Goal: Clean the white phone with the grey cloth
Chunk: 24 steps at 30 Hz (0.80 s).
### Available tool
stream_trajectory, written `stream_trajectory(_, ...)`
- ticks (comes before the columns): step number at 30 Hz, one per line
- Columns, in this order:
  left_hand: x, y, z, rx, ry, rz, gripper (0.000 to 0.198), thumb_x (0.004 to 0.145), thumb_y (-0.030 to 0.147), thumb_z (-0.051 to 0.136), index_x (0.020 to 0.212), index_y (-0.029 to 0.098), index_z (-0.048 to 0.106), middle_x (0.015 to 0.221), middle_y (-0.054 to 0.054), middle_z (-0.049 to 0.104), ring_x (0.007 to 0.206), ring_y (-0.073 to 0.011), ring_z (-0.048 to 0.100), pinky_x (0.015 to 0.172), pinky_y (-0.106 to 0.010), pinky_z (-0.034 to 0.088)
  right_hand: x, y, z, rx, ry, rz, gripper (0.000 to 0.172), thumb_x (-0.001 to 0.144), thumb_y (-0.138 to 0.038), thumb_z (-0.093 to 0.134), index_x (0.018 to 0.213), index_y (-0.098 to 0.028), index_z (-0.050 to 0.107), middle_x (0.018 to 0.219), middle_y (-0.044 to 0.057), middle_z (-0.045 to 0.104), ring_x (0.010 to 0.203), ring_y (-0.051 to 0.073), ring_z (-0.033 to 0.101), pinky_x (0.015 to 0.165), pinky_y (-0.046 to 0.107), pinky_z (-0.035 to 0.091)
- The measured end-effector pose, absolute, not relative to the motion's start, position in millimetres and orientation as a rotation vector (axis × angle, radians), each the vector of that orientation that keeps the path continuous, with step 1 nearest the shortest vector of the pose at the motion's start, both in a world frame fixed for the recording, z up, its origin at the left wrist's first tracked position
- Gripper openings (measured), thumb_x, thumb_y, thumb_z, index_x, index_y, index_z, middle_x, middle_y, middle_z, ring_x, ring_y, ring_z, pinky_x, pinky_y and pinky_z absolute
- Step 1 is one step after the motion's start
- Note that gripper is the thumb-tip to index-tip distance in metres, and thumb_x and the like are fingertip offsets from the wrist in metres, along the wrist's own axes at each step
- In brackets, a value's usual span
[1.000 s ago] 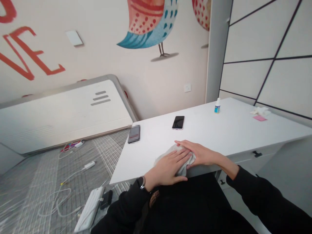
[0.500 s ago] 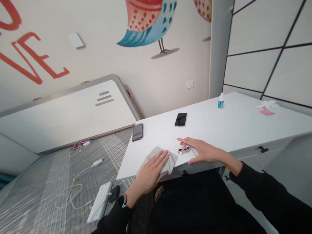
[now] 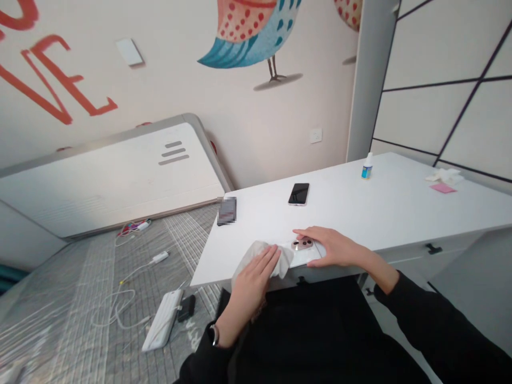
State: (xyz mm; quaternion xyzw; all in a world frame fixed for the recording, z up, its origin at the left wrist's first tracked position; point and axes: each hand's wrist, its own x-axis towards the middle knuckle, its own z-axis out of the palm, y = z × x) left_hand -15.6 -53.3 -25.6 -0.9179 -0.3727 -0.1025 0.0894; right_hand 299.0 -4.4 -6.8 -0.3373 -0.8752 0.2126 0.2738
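Note:
A white phone (image 3: 304, 250) lies face down near the front edge of the white desk (image 3: 384, 208), its camera bump showing. My right hand (image 3: 332, 247) rests on the phone's right part, fingers flat and stretched, pinning it. My left hand (image 3: 253, 273) lies flat on a grey cloth (image 3: 258, 255), which covers the phone's left end at the desk's front edge. Both sleeves are black, and a watch sits on my left wrist.
On the desk are a black phone (image 3: 298, 193), a dark blurred item (image 3: 226, 210) at the left edge, a small bottle (image 3: 367, 166), a pink note (image 3: 442, 188) and crumpled tissue (image 3: 446, 175). Cables, a white power strip (image 3: 162, 320) and a white panel (image 3: 108, 178) lie on the floor.
My left hand slid the cloth leftwards off the phone, uncovering its camera bump. The right hand stayed on the phone. The view shifted slightly.

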Motion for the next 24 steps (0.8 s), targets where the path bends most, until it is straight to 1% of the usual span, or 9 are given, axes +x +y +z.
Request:
stream_trajectory(3, -40, -72, -39, -2.556, -1.288, -0.481, 0.079, 0.09, -0.005, 0.036, 0.164, 0.023, 0.027, 0.164, -0.009, 0.046, 0.151, -0.0237, 0.046, 0.12, -0.052, 0.047, 294, -10, -6, -0.876, -2.38, 0.456, 0.059, 0.084, -0.038, 0.082, 0.139, -0.023, 0.064, 0.135, 0.012, 0.069, 0.123, 0.031, 0.064, 0.107, 0.044, 0.05)
stream_trajectory(6, -26, -75, -44, -2.506, -1.245, -0.509, 0.075, 0.089, -0.006, 0.035, 0.161, 0.018, 0.033, 0.162, -0.013, 0.048, 0.15, -0.0273, 0.048, 0.117, -0.055, 0.049, 288, -16, -9, -0.869, -2.391, 0.362, 0.049, 0.088, -0.038, 0.078, 0.132, -0.022, 0.067, 0.135, 0.011, 0.069, 0.124, 0.031, 0.064, 0.106, 0.044, 0.052)
stream_trajectory(8, -2, -67, -41, -2.539, -1.135, -0.497, 0.069, 0.092, -0.004, 0.036, 0.158, 0.014, 0.038, 0.16, -0.013, 0.051, 0.149, -0.0279, 0.048, 0.116, -0.052, 0.051, 286, -18, -12, -0.872, -2.393, 0.337, 0.048, 0.091, -0.041, 0.076, 0.133, -0.021, 0.067, 0.136, 0.012, 0.068, 0.124, 0.03, 0.064, 0.106, 0.045, 0.053)
stream_trajectory(12, 41, -46, -27, -2.597, -1.015, -0.508, 0.058, 0.098, 0.004, 0.043, 0.155, 0.014, 0.045, 0.157, -0.012, 0.055, 0.144, -0.0249, 0.055, 0.114, -0.041, 0.052, 286, -17, -17, -0.903, -2.36, 0.337, 0.046, 0.096, -0.045, 0.071, 0.135, -0.02, 0.067, 0.136, 0.012, 0.07, 0.124, 0.03, 0.065, 0.108, 0.046, 0.053)
stream_trajectory(15, 42, -38, -16, -2.602, -1.025, -0.544, 0.051, 0.099, 0.009, 0.048, 0.149, 0.017, 0.05, 0.149, -0.01, 0.063, 0.133, -0.024, 0.064, 0.107, -0.038, 0.056, 286, -16, -20, -0.954, -2.322, 0.325, 0.046, 0.102, -0.051, 0.061, 0.134, -0.018, 0.067, 0.134, 0.013, 0.072, 0.124, 0.031, 0.067, 0.108, 0.048, 0.053)
stream_trajectory(18, 18, -38, -11, -2.535, -1.149, -0.613, 0.039, 0.099, 0.009, 0.049, 0.135, 0.02, 0.058, 0.133, -0.009, 0.073, 0.119, -0.0251, 0.07, 0.096, -0.039, 0.059, 285, -16, -21, -1.011, -2.272, 0.328, 0.052, 0.106, -0.061, 0.047, 0.129, -0.021, 0.071, 0.129, 0.012, 0.075, 0.121, 0.032, 0.07, 0.105, 0.047, 0.054)
stream_trajectory(20, -1, -39, -10, -2.457, -1.268, -0.669, 0.029, 0.101, 0.011, 0.047, 0.124, 0.021, 0.06, 0.117, -0.009, 0.076, 0.106, -0.025, 0.073, 0.087, -0.038, 0.06, 282, -14, -20, -1.063, -2.224, 0.333, 0.056, 0.107, -0.066, 0.039, 0.121, -0.024, 0.074, 0.123, 0.01, 0.078, 0.114, 0.031, 0.073, 0.098, 0.044, 0.055)
stream_trajectory(22, -13, -37, -9, -2.387, -1.364, -0.71, 0.019, 0.104, 0.017, 0.045, 0.117, 0.022, 0.059, 0.1, -0.008, 0.074, 0.092, -0.0243, 0.073, 0.079, -0.037, 0.06, 276, -11, -16, -1.127, -2.164, 0.331, 0.06, 0.106, -0.069, 0.035, 0.11, -0.026, 0.076, 0.11, 0.008, 0.081, 0.101, 0.03, 0.077, 0.086, 0.039, 0.055)
stream_trajectory(24, -16, -33, -8, -2.354, -1.407, -0.728, 0.018, 0.107, 0.026, 0.044, 0.12, 0.022, 0.056, 0.096, -0.007, 0.072, 0.089, -0.0243, 0.073, 0.077, -0.037, 0.06, 270, -5, -12, -1.208, -2.088, 0.31, 0.063, 0.105, -0.073, 0.034, 0.099, -0.026, 0.074, 0.09, 0.006, 0.081, 0.085, 0.028, 0.077, 0.075, 0.035, 0.052)
